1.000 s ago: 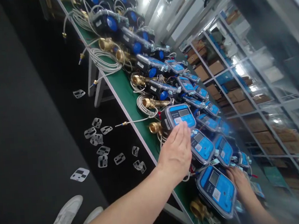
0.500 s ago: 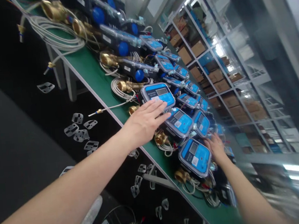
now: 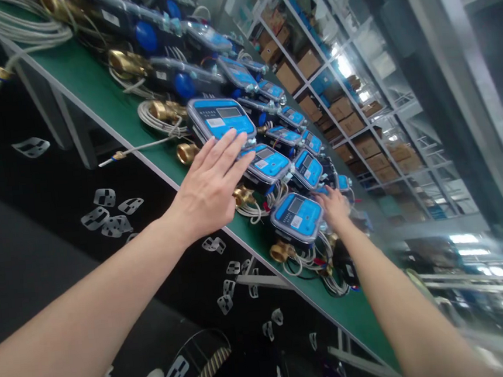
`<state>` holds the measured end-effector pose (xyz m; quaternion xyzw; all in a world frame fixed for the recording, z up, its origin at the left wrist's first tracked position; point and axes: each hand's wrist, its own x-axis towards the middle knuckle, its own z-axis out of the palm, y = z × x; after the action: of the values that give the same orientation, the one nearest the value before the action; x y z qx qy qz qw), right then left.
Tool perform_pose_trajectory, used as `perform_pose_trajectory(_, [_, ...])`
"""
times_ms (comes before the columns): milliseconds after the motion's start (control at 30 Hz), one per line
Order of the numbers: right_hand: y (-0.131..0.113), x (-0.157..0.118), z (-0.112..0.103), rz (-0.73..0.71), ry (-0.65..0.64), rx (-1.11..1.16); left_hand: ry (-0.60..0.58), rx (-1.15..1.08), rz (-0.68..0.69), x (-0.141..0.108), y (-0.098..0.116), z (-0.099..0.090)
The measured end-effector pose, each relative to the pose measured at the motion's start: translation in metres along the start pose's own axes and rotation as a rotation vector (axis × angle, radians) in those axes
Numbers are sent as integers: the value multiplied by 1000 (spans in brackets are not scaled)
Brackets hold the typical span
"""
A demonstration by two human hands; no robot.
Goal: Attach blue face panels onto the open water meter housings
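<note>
Shelving: a tall white-framed rack point(image 3: 339, 87) holding brown cardboard boxes stands beyond the counter, at far right.
Counter: the green-topped counter point(image 3: 369, 330) has a pale edge running slantwise from upper left to lower right; a strip of green top shows along this edge, and a broader patch at its lower right end.
Meters: many black-bodied meters with blue faces sit crowded in rows; several at upper left are tipped on their sides, round blue caps point(image 3: 184, 85) showing.
Meter at left hand: the blue-faced rectangular meter with clear rim point(image 3: 222, 113) is on the counter, face up, long axis running left to right and dipping slightly to the right.
Neighbours: a second blue-faced meter point(image 3: 271, 162) lies just to its lower right; the squarish blue-faced meter point(image 3: 300, 216) is nearer the lower right, with another blue-faced meter point(image 3: 308, 169) above it.
Left hand: wide, palm down, the left hand point(image 3: 213, 183) lays extended fingers over the lower rim of the meter.
Right hand: the right hand point(image 3: 334, 204) reaches beside the squarish meter's right side; its grip cannot be told.
Fittings: a threaded brass pipe end point(image 3: 185, 153) points toward the pale edge.
Cable: a grey cable tip with brass collar point(image 3: 119, 156) sticks out past the edge.
</note>
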<state>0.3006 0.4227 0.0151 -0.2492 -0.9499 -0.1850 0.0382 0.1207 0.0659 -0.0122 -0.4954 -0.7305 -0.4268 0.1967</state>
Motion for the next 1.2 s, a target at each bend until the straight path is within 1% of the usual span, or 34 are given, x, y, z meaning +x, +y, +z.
perform_pose_trajectory(67, [-1, -7, -3, -2, 4, 13, 57, -128, 84, -16, 26, 11])
perform_pose_trajectory(133, [-1, -18, -10, -13, 14, 20, 30, -268, 109, -34, 49, 26])
perform_pose_trajectory(200, [3, -31, -23, -33, 47, 35, -59, -365, 38, -50, 67, 42])
perform_pose_trajectory(300, [17, -56, -43, -56, 108, 82, -181, -420, -112, -66, 81, 59])
perform_pose_trajectory(400, [38, -85, -57, -41, 105, 161, -280, -421, -227, -71, 90, 63])
perform_pose_trajectory(500, [62, -117, -62, 16, 103, 301, -344, -407, -320, -70, 99, 61])
perform_pose_trajectory(600, [81, -148, -62, 96, 113, 422, -359, -373, -343, -69, 105, 59])
perform_pose_trajectory(767, [98, -188, -56, 176, 60, 459, -361, -344, -358, -73, 109, 62])
perform_pose_trajectory(833, [101, -198, -52, 210, 33, 481, -349, -326, -363, -74, 110, 64])
perform_pose_trajectory(967, [102, -210, -42, 266, -21, 555, -300, -258, -326, -76, 110, 68])
perform_pose_trajectory(1100, [98, -216, -37, 296, -60, 632, -310, -181, -331, -76, 110, 73])
perform_pose_trajectory(1200, [96, -218, -34, 322, -50, 685, -310, -147, -338, -76, 114, 75])
